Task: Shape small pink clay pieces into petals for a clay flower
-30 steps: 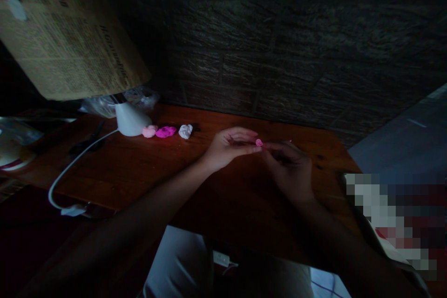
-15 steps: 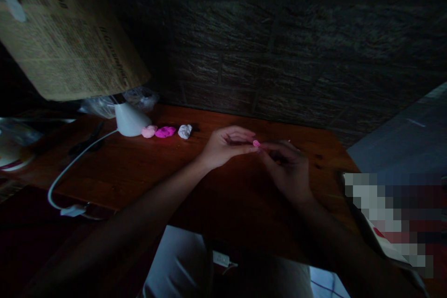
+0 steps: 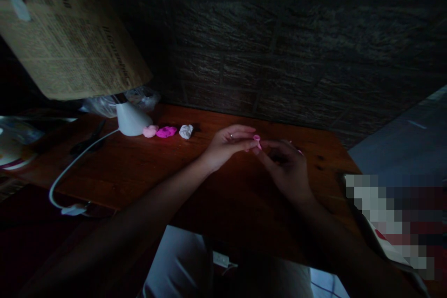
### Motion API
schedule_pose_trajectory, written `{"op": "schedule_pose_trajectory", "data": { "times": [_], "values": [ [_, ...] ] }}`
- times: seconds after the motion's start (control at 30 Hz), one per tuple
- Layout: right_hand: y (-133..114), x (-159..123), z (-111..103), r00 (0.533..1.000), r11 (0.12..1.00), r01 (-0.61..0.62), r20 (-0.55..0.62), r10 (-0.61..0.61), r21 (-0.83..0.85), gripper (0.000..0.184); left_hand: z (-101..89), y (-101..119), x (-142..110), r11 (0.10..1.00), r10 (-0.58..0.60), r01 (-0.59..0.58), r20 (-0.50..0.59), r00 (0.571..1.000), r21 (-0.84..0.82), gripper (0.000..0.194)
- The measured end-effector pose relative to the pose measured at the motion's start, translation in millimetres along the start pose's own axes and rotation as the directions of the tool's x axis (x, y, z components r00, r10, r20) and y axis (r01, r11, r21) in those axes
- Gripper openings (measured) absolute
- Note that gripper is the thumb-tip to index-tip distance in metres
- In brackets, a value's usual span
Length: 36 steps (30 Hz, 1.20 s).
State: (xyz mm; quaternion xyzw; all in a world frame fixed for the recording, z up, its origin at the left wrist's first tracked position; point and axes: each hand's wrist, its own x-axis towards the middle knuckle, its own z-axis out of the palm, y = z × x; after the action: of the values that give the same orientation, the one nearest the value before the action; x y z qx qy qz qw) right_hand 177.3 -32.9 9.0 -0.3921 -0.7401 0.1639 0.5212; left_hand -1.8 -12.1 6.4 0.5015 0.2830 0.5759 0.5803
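Between the fingertips of both hands is a small pink clay piece [image 3: 257,139], rolled at its top like a tiny rosebud. My left hand [image 3: 228,145] pinches it from the left, and a ring shows on one finger. From the right, my right hand [image 3: 288,165] pinches the same piece with thumb and forefinger. Three soft lumps lie in a row on the wooden table, left of my hands: a pale pink lump [image 3: 150,131], a magenta lump [image 3: 166,132] and a white lump [image 3: 186,131]. Something small and pink shows just behind my right hand, mostly hidden.
A lamp with a newsprint shade [image 3: 80,42] and white base [image 3: 131,119] stands at the left. Its white cable [image 3: 66,165] loops over the table's front edge. Dark scissors [image 3: 89,142] lie beside it. A stone wall [image 3: 237,46] rises behind the table [image 3: 167,163].
The pink piece has turned upright between my fingertips, so more of its length below the rolled top shows. My hands have shifted only slightly.
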Motion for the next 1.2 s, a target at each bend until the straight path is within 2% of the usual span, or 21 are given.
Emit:
{"op": "schedule_pose_trajectory", "data": {
  "times": [0.17, 0.3, 0.7, 0.97, 1.2],
  "values": [
    [2.8, -0.5, 0.4, 0.998, 0.998, -0.057, 0.034, 0.055, 0.042, 0.013, 0.5, -0.6, 0.2, 0.997, -0.072, 0.072, 0.003, 0.997, -0.021, 0.044],
    [4.6, -1.3, -0.5, 0.997, 0.994, -0.074, 0.025, 0.072, 0.080, 0.015, 1.4, -1.2, -0.1, 0.997, -0.078, 0.078, 0.027, 0.997, 0.014, 0.046],
    [1.6, -1.0, -1.3, 0.999, 0.997, -0.026, 0.031, 0.024, 0.067, 0.011, 2.4, -1.9, -0.6, 0.997, -0.077, 0.077, 0.026, 0.997, -0.024, 0.045],
    [0.3, -0.7, -0.7, 0.999, 0.994, -0.045, 0.031, 0.042, 0.100, 0.010, 1.9, -1.9, -1.0, 0.999, -0.052, 0.052, 0.032, 0.998, 0.001, 0.044],
    [1.3, 0.0, 0.2, 0.994, 0.988, -0.090, 0.078, 0.081, 0.128, 0.013, 3.2, 1.7, -2.9, 0.999, 0.018, -0.019, 0.027, 0.999, 0.046, 0.037]
  ]
}}
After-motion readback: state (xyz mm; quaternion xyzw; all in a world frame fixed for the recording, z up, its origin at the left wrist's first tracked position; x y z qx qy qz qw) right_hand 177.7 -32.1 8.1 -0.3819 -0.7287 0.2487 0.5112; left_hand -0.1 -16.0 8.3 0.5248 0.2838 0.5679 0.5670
